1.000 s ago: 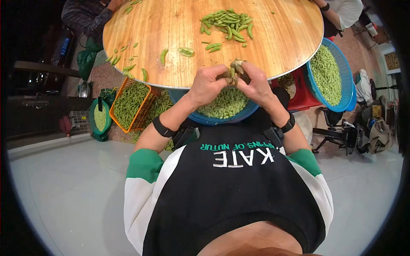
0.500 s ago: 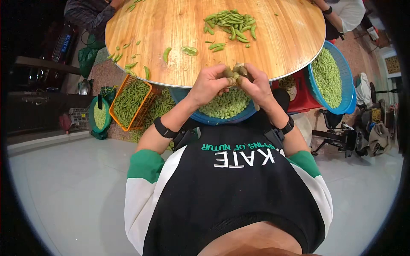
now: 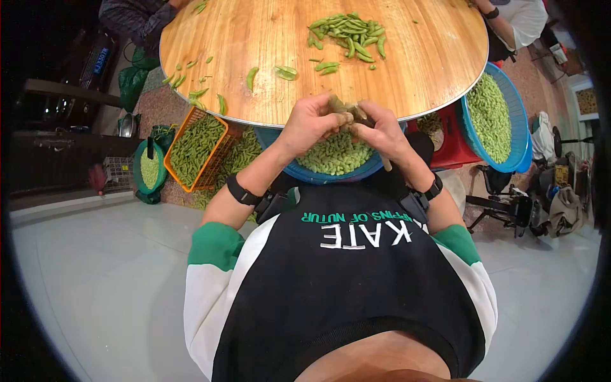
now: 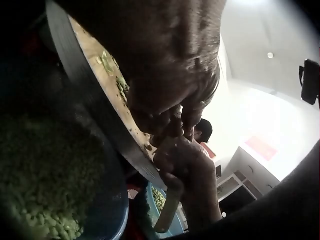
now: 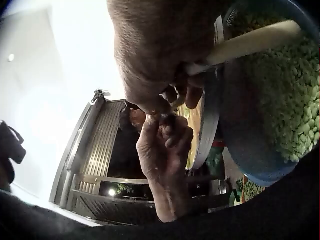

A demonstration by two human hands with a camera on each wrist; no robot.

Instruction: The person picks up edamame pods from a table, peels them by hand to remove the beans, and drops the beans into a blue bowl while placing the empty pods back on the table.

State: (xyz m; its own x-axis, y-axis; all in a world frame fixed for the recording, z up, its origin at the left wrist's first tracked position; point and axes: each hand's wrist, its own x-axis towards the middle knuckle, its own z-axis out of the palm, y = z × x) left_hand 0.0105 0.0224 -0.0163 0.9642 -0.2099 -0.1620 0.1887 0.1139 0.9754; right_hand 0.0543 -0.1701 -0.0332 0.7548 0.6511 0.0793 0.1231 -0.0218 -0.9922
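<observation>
Both hands meet above a blue basin (image 3: 318, 179) of shelled green beans (image 3: 334, 158), at the table's near edge. My left hand (image 3: 310, 125) has its thumb and fingers curled together, pinching what looks like a bean pod, mostly hidden. My right hand (image 3: 386, 132) meets it, fingertips bent inward against the left ones. Across the right palm lies a small tool with a pale wooden handle (image 5: 255, 42), gripped by the curled fingers; its metal end disappears into the hand. The fingertips look dark and stained.
The round wooden table (image 3: 254, 38) carries a heap of bean pods (image 3: 349, 28) and scattered pods. An orange crate (image 3: 170, 167) of pods stands at the left. A larger blue basket (image 3: 468, 127) of shelled beans is on the right. Two other people sit across the table.
Both hands stay together over the basin while the fingers shift. The green piece visible between the fingertips earlier is now mostly hidden. The wooden handle shows more plainly below the right hand.
</observation>
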